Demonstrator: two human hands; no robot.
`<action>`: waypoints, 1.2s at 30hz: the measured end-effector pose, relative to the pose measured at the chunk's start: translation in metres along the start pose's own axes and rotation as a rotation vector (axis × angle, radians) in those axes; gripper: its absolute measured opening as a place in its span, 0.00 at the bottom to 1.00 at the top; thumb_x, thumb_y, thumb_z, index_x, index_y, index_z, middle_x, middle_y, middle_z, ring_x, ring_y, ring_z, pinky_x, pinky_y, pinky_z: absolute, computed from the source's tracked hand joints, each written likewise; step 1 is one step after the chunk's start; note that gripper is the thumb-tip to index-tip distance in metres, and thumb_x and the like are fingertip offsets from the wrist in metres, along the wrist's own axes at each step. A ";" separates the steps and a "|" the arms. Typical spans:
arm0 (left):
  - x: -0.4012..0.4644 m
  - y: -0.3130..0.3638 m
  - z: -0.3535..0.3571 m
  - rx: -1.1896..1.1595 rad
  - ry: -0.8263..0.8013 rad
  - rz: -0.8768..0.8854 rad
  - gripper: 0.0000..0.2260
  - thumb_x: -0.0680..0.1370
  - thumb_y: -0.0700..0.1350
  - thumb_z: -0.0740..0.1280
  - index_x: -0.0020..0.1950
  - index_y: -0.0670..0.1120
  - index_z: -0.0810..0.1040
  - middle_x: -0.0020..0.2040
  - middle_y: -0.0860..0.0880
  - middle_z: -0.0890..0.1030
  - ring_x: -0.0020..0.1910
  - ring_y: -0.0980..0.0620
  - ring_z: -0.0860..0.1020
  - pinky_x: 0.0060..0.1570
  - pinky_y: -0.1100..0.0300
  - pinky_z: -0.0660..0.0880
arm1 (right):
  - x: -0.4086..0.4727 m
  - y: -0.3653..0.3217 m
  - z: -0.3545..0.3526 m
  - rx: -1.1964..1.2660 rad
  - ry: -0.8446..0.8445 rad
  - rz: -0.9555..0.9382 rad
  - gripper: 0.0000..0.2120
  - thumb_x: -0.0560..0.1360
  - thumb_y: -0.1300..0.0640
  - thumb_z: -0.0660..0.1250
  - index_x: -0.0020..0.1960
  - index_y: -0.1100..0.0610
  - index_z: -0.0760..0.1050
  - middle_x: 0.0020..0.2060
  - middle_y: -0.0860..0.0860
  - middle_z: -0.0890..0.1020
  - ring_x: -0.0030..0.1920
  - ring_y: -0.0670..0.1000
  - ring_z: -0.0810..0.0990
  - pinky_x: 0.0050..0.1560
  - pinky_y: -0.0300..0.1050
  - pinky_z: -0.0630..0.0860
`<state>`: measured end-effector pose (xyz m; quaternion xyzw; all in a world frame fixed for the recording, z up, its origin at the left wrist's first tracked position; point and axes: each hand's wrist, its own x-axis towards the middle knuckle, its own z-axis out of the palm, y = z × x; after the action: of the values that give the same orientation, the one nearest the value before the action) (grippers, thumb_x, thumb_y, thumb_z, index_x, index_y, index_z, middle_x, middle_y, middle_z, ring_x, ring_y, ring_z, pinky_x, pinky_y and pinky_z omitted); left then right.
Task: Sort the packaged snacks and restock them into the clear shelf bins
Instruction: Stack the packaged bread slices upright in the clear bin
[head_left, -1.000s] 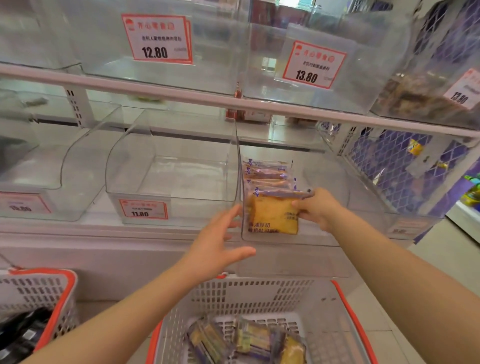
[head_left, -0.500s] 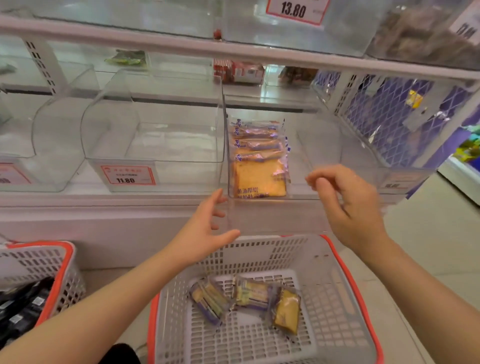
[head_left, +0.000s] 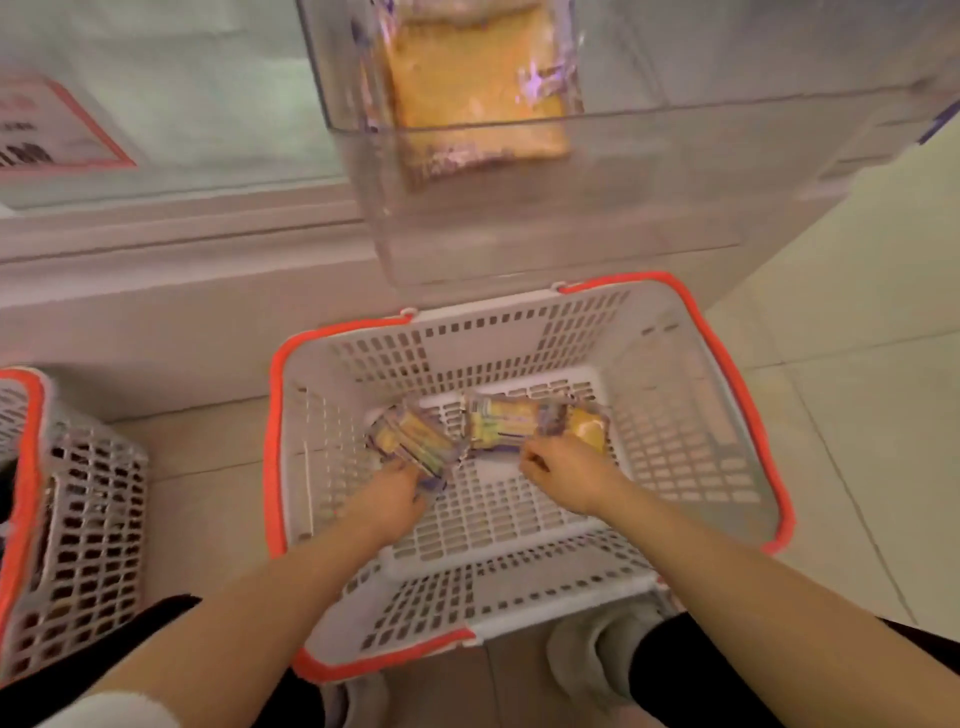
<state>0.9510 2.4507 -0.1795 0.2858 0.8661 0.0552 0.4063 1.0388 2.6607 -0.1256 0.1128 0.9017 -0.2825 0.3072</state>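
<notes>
The red-bordered price tag (head_left: 57, 127) seems printed, but too blurred to read.

Through the head camera I see my two forearms bare to past the elbow, with no watch, ring or band showing on the left hand (head_left: 390, 501) or right hand (head_left: 563, 475). Black trouser legs (head_left: 691, 670) sit at the bottom edge. Below them, grey-white shoes (head_left: 587, 660), blurred.
</notes>
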 end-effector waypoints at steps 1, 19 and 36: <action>0.007 0.000 0.010 0.080 -0.020 -0.018 0.16 0.81 0.46 0.55 0.67 0.43 0.67 0.66 0.43 0.69 0.62 0.44 0.71 0.56 0.54 0.71 | 0.000 0.005 0.010 0.071 -0.002 0.031 0.15 0.81 0.54 0.54 0.44 0.64 0.72 0.40 0.63 0.77 0.37 0.57 0.72 0.36 0.47 0.65; 0.105 0.026 0.035 0.324 -0.006 -0.179 0.12 0.77 0.36 0.58 0.56 0.44 0.76 0.48 0.47 0.82 0.47 0.47 0.81 0.40 0.55 0.75 | 0.004 0.034 0.050 0.461 0.144 0.267 0.10 0.78 0.58 0.59 0.46 0.63 0.76 0.42 0.58 0.82 0.43 0.57 0.80 0.47 0.49 0.76; -0.038 0.068 -0.027 -0.087 0.219 0.633 0.09 0.80 0.49 0.58 0.42 0.47 0.71 0.39 0.55 0.70 0.41 0.55 0.71 0.41 0.59 0.68 | -0.044 -0.009 0.037 0.879 0.294 -0.157 0.13 0.77 0.55 0.64 0.60 0.44 0.72 0.61 0.45 0.71 0.59 0.47 0.75 0.55 0.45 0.76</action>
<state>0.9808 2.4903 -0.1142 0.5153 0.7697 0.2460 0.2855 1.0875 2.6305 -0.1185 0.2024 0.7365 -0.6409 0.0769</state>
